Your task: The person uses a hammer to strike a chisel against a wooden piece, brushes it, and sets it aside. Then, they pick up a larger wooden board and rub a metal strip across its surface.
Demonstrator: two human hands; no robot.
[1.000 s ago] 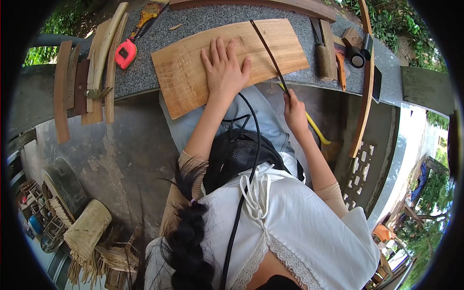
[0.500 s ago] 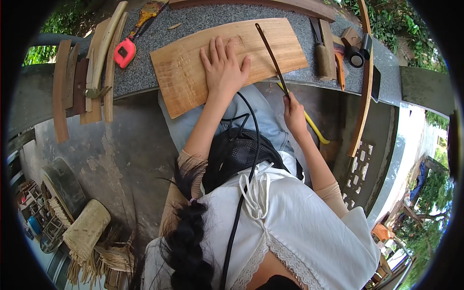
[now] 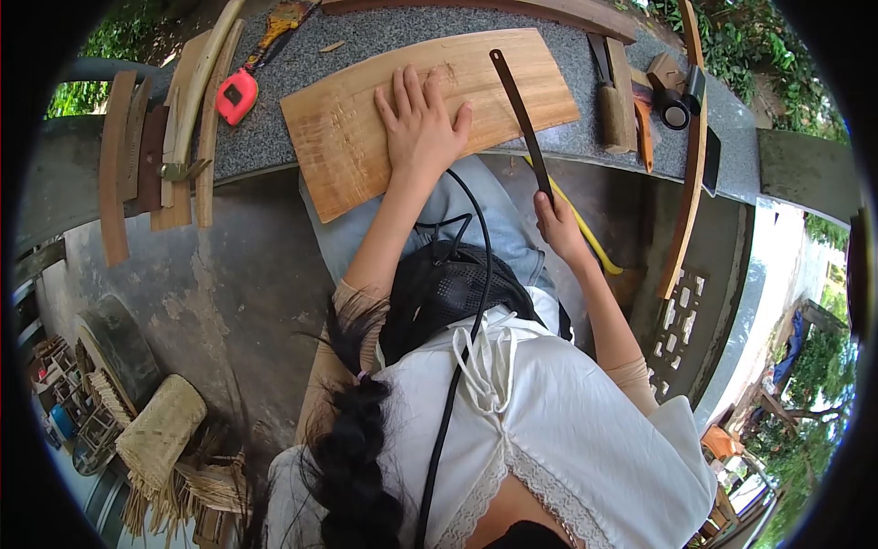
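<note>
A wide wooden board (image 3: 512,73) with a curved far edge lies on the grey granite tabletop (image 3: 265,137), its near left corner jutting over my lap. My left hand (image 3: 425,128) presses flat on the board's middle with the fingers spread. To the left of that hand, the wood shows rough, chipped marks. My right hand (image 3: 558,224) is closed round the lower end of a long, dark, flat blade (image 3: 521,105) with a hole in its tip. The blade slants up and left, overlapping the board's right part in this view.
A pink tape measure (image 3: 238,96) and several wood strips (image 3: 187,119) are at the left. A chisel (image 3: 608,105), an orange-handled tool (image 3: 644,133) and a black cylindrical device (image 3: 674,112) sit at the right. A curved yellow bar (image 3: 594,242) is below the table edge; a black cable (image 3: 485,274) crosses my lap.
The blade has turned to show its broader flat side, and its tip has shifted slightly right. My right hand is a little lower. My left hand stays on the board, which has barely shifted.
</note>
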